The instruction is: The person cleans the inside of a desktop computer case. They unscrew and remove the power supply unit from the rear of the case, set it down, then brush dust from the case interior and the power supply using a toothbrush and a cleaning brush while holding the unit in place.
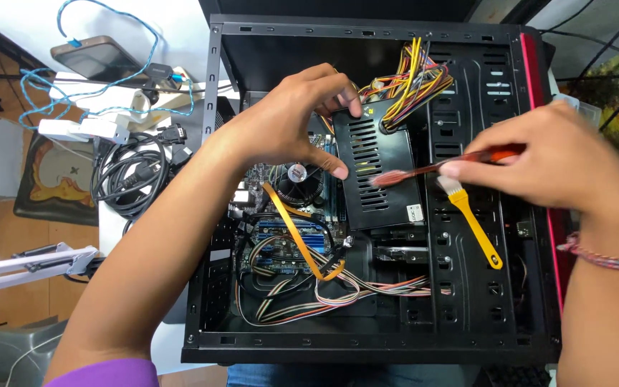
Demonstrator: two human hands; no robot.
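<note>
Inside the open computer case, the left hand grips the black power supply unit — fingers curled over its top edge, thumb pressed on its vented face. Meanwhile the right hand pinches a red-handled brush, its bristles touching the unit's vents. A yellow-handled brush lies loose just beside it (on the case's perforated panel), near the cooler fan and ribbon cables.

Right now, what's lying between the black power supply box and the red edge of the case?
In the head view, a yellow-handled brush lies on the black perforated panel between the power supply box and the red edge.
</note>
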